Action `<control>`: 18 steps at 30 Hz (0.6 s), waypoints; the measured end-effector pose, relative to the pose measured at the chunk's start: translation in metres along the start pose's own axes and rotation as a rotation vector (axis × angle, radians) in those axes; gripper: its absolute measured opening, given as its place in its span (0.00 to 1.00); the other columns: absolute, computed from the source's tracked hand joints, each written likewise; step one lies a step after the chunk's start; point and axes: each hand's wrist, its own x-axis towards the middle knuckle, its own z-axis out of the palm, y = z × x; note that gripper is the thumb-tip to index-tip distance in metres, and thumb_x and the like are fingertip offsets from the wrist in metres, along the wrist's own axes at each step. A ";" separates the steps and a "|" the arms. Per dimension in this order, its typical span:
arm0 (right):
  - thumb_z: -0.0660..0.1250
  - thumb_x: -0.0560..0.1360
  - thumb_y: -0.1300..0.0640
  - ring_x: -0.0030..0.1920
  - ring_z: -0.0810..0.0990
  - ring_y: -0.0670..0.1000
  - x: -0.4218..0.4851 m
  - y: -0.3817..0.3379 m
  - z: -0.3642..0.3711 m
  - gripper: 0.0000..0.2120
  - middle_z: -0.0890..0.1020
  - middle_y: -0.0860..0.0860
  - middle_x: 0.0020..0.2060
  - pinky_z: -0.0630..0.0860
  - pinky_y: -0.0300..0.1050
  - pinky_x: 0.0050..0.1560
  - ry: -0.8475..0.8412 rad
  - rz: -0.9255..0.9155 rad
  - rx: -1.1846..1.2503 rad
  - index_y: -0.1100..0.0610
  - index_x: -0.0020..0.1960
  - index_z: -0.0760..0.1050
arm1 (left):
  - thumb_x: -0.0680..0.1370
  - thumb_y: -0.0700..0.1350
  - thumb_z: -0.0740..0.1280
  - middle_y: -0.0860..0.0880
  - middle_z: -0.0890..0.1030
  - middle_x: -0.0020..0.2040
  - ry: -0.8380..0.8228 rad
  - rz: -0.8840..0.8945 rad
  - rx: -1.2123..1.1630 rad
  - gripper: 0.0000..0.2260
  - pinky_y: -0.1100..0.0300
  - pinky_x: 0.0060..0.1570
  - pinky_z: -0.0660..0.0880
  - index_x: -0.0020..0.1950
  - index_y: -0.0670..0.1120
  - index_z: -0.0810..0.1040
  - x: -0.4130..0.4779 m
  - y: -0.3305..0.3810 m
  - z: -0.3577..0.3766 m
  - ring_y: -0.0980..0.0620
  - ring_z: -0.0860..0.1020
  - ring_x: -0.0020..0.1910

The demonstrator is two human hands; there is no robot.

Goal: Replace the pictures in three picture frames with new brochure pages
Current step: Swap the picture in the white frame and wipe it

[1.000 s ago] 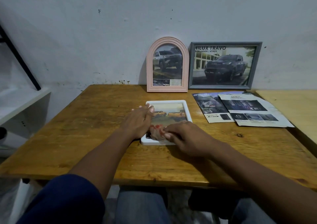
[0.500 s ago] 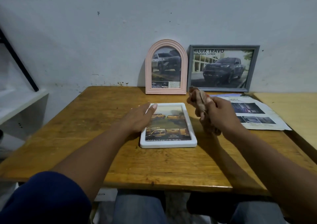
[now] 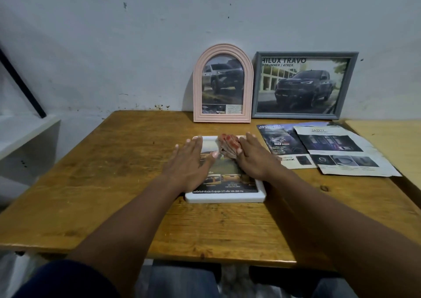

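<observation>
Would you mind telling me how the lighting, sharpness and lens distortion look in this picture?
Head view: dim, cool light, a soft shadow left of the pink arched frame; no strong glare on the white frame; the cloth by the right hand looks smeared; the title in the grey frame reads clearly, small print on the brochure pages does not; the table edges bow from the wide lens.

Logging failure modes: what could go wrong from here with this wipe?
1. The right hand presses the cloth on the far end of the white frame; a forward stroke could knock the pink arched frame standing behind.
2. The brochure pages lie loose close to the right; a sideways sweep may shove them.
3. If the left hand lifts, the frame might slide.
</observation>
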 end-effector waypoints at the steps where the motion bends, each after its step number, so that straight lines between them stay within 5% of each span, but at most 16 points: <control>1: 0.47 0.81 0.41 0.80 0.46 0.56 -0.014 -0.002 0.001 0.30 0.51 0.56 0.81 0.56 0.66 0.75 0.003 -0.005 -0.008 0.55 0.78 0.56 | 0.78 0.72 0.37 0.50 0.44 0.84 0.007 -0.006 0.017 0.40 0.51 0.77 0.37 0.83 0.50 0.40 -0.001 0.001 0.000 0.52 0.42 0.81; 6: 0.50 0.85 0.50 0.80 0.43 0.53 -0.099 -0.023 -0.002 0.26 0.49 0.54 0.81 0.47 0.55 0.79 -0.003 -0.057 0.037 0.56 0.80 0.53 | 0.78 0.72 0.36 0.46 0.47 0.83 0.025 -0.038 0.049 0.41 0.48 0.77 0.36 0.83 0.48 0.42 -0.008 0.005 -0.005 0.49 0.43 0.82; 14: 0.48 0.82 0.48 0.80 0.50 0.54 -0.131 -0.078 0.031 0.28 0.58 0.57 0.80 0.45 0.53 0.79 0.111 -0.174 -0.066 0.58 0.79 0.57 | 0.77 0.72 0.35 0.47 0.48 0.83 0.032 -0.081 -0.050 0.40 0.47 0.78 0.38 0.84 0.51 0.45 -0.010 0.005 -0.008 0.48 0.44 0.82; 18: 0.50 0.85 0.50 0.79 0.56 0.53 -0.120 -0.096 0.016 0.24 0.60 0.55 0.79 0.54 0.51 0.76 0.004 -0.189 0.167 0.57 0.79 0.59 | 0.70 0.79 0.34 0.48 0.48 0.83 -0.009 -0.117 -0.262 0.46 0.43 0.78 0.40 0.83 0.57 0.46 -0.005 -0.004 -0.012 0.46 0.43 0.82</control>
